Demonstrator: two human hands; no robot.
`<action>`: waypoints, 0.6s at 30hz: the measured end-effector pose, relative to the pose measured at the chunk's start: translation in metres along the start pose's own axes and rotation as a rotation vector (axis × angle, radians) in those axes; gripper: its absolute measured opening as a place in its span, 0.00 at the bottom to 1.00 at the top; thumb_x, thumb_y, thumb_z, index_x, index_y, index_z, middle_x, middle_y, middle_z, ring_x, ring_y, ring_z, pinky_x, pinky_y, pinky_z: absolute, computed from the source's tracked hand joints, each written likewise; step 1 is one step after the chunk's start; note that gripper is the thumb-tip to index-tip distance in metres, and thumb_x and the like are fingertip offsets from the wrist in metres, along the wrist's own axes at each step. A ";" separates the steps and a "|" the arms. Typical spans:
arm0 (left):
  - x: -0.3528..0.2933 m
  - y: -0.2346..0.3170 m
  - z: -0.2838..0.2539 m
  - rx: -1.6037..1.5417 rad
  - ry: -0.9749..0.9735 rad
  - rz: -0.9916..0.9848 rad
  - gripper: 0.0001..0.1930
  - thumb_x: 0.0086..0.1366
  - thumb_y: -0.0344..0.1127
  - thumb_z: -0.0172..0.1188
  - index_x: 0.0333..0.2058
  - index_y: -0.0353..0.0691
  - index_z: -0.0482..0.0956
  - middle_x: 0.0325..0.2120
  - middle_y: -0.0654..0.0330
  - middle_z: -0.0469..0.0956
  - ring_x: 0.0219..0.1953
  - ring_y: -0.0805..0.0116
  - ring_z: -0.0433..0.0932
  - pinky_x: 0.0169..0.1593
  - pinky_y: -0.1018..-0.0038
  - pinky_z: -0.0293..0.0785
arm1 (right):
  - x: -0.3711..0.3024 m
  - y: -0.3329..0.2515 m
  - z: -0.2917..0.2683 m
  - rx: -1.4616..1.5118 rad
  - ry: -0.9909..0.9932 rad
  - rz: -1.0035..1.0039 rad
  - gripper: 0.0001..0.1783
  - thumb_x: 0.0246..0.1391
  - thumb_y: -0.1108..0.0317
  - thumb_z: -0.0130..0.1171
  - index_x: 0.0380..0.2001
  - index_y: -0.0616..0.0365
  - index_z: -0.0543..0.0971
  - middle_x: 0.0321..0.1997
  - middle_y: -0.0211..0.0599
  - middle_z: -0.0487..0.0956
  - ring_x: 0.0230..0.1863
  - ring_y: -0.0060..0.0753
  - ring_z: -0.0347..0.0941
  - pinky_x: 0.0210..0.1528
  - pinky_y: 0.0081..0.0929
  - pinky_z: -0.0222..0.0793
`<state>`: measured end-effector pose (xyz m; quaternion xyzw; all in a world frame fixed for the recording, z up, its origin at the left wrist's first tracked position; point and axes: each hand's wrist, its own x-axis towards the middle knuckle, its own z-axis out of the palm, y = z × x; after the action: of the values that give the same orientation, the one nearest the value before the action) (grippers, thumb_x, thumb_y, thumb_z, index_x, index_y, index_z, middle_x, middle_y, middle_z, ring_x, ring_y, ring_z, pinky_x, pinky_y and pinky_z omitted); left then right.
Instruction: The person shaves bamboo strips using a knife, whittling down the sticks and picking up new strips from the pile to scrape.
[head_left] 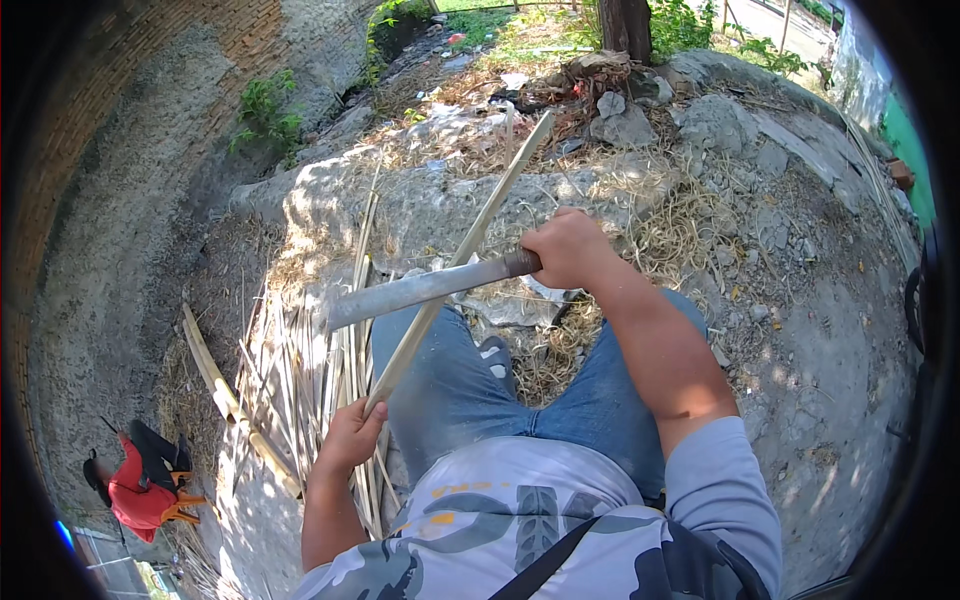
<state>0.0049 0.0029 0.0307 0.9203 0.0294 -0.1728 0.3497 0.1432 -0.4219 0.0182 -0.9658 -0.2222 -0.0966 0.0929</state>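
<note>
A long pale bamboo strip slants up and away from my left hand, which is closed around its near end beside my left thigh. My right hand grips the dark handle of a machete, above the gap between my knees. The wide grey blade points left and crosses the strip around its middle. Whether blade and strip touch, I cannot tell. Left of my leg lies a loose bundle of split bamboo strips.
Thicker bamboo pieces lie farther left. Curly shavings cover the ground ahead, near broken concrete and a tree trunk. At the lower left another person in red sits on an orange seat. A wall rises on the left.
</note>
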 end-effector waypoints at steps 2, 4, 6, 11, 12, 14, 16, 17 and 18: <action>0.003 -0.004 -0.001 0.048 -0.021 0.001 0.21 0.74 0.49 0.59 0.39 0.32 0.82 0.21 0.66 0.75 0.26 0.78 0.68 0.31 0.73 0.68 | -0.003 0.002 -0.005 -0.022 0.058 -0.029 0.09 0.39 0.58 0.69 0.27 0.44 0.81 0.26 0.31 0.83 0.33 0.38 0.81 0.48 0.34 0.71; 0.001 -0.022 -0.009 -0.013 -0.017 0.004 0.21 0.74 0.49 0.60 0.38 0.32 0.82 0.21 0.68 0.74 0.25 0.78 0.68 0.30 0.73 0.68 | -0.005 0.019 -0.005 -0.019 0.171 -0.023 0.09 0.39 0.60 0.69 0.26 0.45 0.81 0.24 0.31 0.82 0.32 0.39 0.81 0.48 0.35 0.71; -0.011 -0.035 -0.026 -0.121 -0.030 -0.025 0.20 0.73 0.50 0.60 0.34 0.35 0.81 0.20 0.71 0.72 0.24 0.80 0.66 0.28 0.74 0.65 | -0.009 0.050 -0.002 0.029 0.253 0.247 0.09 0.42 0.59 0.69 0.28 0.47 0.82 0.27 0.35 0.84 0.35 0.43 0.82 0.48 0.41 0.74; -0.025 -0.014 -0.036 -0.074 -0.032 -0.113 0.21 0.73 0.51 0.61 0.31 0.36 0.79 0.19 0.72 0.71 0.24 0.81 0.65 0.27 0.75 0.64 | -0.017 0.072 -0.016 0.137 0.053 0.723 0.13 0.49 0.56 0.65 0.37 0.48 0.85 0.39 0.42 0.85 0.45 0.49 0.82 0.48 0.48 0.77; -0.022 -0.021 -0.037 -0.039 -0.016 -0.114 0.22 0.73 0.52 0.61 0.31 0.36 0.79 0.19 0.71 0.71 0.24 0.81 0.65 0.28 0.75 0.64 | -0.015 0.068 -0.016 0.137 0.056 0.725 0.13 0.49 0.56 0.65 0.37 0.48 0.85 0.39 0.42 0.85 0.45 0.49 0.82 0.48 0.48 0.77; -0.021 -0.032 -0.034 -0.025 0.006 -0.124 0.21 0.72 0.51 0.61 0.32 0.35 0.80 0.20 0.70 0.72 0.24 0.80 0.67 0.28 0.75 0.65 | -0.010 0.056 -0.019 0.142 -0.032 0.696 0.14 0.48 0.56 0.64 0.38 0.48 0.85 0.41 0.41 0.85 0.45 0.49 0.82 0.48 0.47 0.77; -0.024 -0.045 -0.024 -0.047 0.023 -0.112 0.21 0.72 0.51 0.61 0.32 0.35 0.80 0.20 0.70 0.73 0.25 0.80 0.67 0.29 0.74 0.66 | -0.009 0.055 -0.016 0.199 -0.035 0.656 0.14 0.47 0.56 0.65 0.37 0.48 0.84 0.41 0.41 0.85 0.45 0.50 0.82 0.48 0.48 0.77; -0.025 -0.049 -0.019 -0.070 0.044 -0.100 0.21 0.72 0.50 0.61 0.33 0.35 0.81 0.21 0.69 0.74 0.25 0.79 0.68 0.30 0.74 0.67 | -0.008 0.054 -0.014 0.256 -0.036 0.612 0.15 0.47 0.56 0.65 0.37 0.49 0.84 0.40 0.42 0.85 0.44 0.50 0.82 0.48 0.48 0.77; -0.024 -0.040 -0.016 -0.047 0.022 -0.129 0.20 0.72 0.49 0.62 0.36 0.34 0.82 0.21 0.68 0.75 0.25 0.79 0.69 0.30 0.74 0.68 | -0.007 0.053 -0.010 0.249 -0.035 0.609 0.15 0.47 0.56 0.65 0.37 0.49 0.84 0.40 0.42 0.85 0.44 0.50 0.82 0.48 0.48 0.77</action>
<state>-0.0196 0.0445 0.0245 0.9100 0.0966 -0.1840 0.3588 0.1591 -0.4743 0.0190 -0.9706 0.0649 -0.0198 0.2310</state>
